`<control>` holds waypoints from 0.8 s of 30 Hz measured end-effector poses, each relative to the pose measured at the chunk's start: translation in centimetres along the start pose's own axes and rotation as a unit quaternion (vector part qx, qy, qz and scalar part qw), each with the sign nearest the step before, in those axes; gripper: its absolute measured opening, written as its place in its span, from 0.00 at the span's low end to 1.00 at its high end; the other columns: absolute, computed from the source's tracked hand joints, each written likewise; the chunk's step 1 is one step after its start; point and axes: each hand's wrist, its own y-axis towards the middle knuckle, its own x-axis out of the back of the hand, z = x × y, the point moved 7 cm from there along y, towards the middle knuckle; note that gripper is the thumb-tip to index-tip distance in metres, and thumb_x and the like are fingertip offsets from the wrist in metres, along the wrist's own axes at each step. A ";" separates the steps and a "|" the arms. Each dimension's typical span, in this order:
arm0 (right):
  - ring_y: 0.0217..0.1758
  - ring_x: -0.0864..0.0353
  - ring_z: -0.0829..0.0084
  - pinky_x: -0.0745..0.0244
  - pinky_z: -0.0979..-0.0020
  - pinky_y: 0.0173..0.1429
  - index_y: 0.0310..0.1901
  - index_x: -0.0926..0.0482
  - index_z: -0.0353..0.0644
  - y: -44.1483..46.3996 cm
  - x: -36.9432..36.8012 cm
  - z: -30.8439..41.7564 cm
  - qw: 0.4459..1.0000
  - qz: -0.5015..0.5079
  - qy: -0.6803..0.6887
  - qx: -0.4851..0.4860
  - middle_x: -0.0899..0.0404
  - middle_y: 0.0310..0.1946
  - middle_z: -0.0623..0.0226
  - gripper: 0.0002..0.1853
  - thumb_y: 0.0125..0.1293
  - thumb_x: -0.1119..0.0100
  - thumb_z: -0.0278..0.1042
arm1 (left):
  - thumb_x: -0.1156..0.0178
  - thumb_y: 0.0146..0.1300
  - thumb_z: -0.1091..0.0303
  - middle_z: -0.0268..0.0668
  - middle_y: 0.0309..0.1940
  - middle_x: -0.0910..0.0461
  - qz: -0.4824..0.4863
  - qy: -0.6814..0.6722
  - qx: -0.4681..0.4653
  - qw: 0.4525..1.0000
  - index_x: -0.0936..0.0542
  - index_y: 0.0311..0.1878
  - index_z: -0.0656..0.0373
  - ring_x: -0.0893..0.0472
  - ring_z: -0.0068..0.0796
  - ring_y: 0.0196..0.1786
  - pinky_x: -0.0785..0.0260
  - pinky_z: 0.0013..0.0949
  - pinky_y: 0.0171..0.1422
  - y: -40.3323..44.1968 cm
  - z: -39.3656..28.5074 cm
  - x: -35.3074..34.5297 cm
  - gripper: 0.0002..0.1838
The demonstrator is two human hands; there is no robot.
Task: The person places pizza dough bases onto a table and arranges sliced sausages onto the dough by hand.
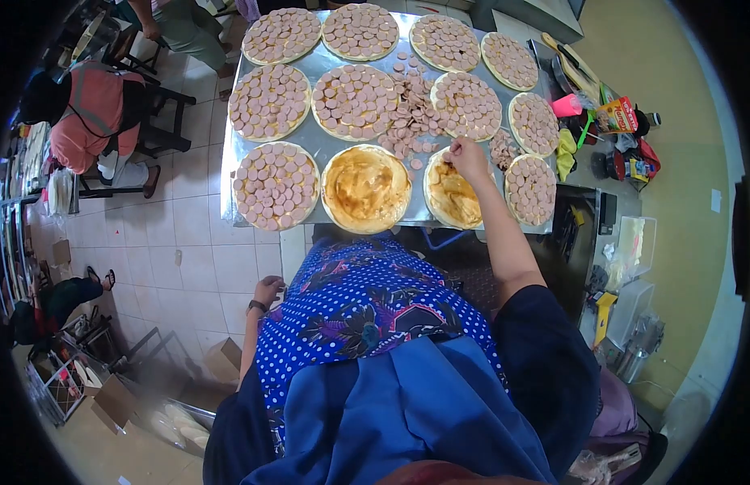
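Note:
My right hand (469,159) is over the far edge of a sauced pizza base (454,198), its fingers pinched together; what they hold, if anything, is hidden. Left of it lies another pizza base (366,188), spread with brown-orange sauce and bare of slices. A loose pile of round sausage slices (411,113) sits just beyond these two bases, with a smaller heap (503,149) to the right of my hand. My left hand (268,289) hangs beside my apron, away from the table, fingers loosely bent and apart, holding nothing.
Several slice-covered pizzas (275,186) surround the bases on the metal table (330,145). To the right, a side counter carries a yellow-and-red packet (617,115) and a pink cup (566,105). A person in a pink top (96,121) sits at the left, near a dark stool (177,121).

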 end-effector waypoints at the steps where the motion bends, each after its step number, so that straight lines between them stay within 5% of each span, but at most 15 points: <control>1: 0.30 0.21 0.68 0.27 0.68 0.34 0.31 0.21 0.42 0.0 0.2 0.5 1.000 0.000 0.000 0.001 0.21 0.26 0.64 0.08 0.48 0.38 0.33 | 0.44 0.58 0.67 0.36 0.33 0.20 0.009 -0.030 -0.009 0.999 0.23 0.44 0.60 0.21 0.25 0.34 0.29 0.27 0.31 0.9 0.6 0.0 0.12; 4: 0.34 0.22 0.65 0.28 0.64 0.38 0.31 0.21 0.45 0.8 0.2 1.6 0.999 -0.033 0.024 0.017 0.23 0.29 0.65 0.08 0.51 0.40 0.37 | 0.44 0.57 0.67 0.35 0.33 0.20 0.015 -0.072 -0.017 0.997 0.23 0.45 0.59 0.21 0.24 0.34 0.30 0.26 0.30 1.2 0.8 -0.1 0.13; 6: 0.31 0.22 0.66 0.28 0.66 0.36 0.34 0.19 0.46 2.2 0.0 3.8 0.982 -0.122 0.010 0.143 0.24 0.28 0.67 0.08 0.50 0.37 0.34 | 0.44 0.57 0.66 0.36 0.33 0.20 0.007 -0.037 -0.013 0.999 0.23 0.45 0.59 0.21 0.24 0.35 0.29 0.27 0.31 0.5 0.5 -0.2 0.13; 16: 0.32 0.22 0.60 0.28 0.64 0.39 0.36 0.19 0.46 3.9 -0.7 7.5 0.955 -0.173 -0.093 0.221 0.25 0.29 0.62 0.10 0.52 0.38 0.36 | 0.45 0.59 0.70 0.43 0.35 0.20 0.000 -0.057 0.004 0.998 0.24 0.44 0.69 0.19 0.30 0.37 0.25 0.30 0.41 0.1 3.9 0.0 0.13; 21: 0.27 0.25 0.77 0.29 0.74 0.33 0.31 0.21 0.38 3.7 -0.6 2.2 0.979 -0.018 0.181 0.093 0.23 0.25 0.68 0.07 0.50 0.36 0.28 | 0.45 0.59 0.71 0.44 0.36 0.20 0.004 -0.083 0.006 0.997 0.24 0.44 0.70 0.19 0.31 0.37 0.25 0.30 0.41 0.3 4.4 -0.1 0.13; 24: 0.27 0.25 0.76 0.29 0.75 0.33 0.28 0.21 0.38 1.2 -2.0 0.6 0.967 0.104 0.228 0.038 0.23 0.24 0.65 0.06 0.46 0.36 0.26 | 0.45 0.59 0.71 0.44 0.36 0.20 0.013 -0.089 0.008 0.996 0.24 0.44 0.70 0.19 0.32 0.37 0.25 0.31 0.41 0.6 4.3 -0.4 0.13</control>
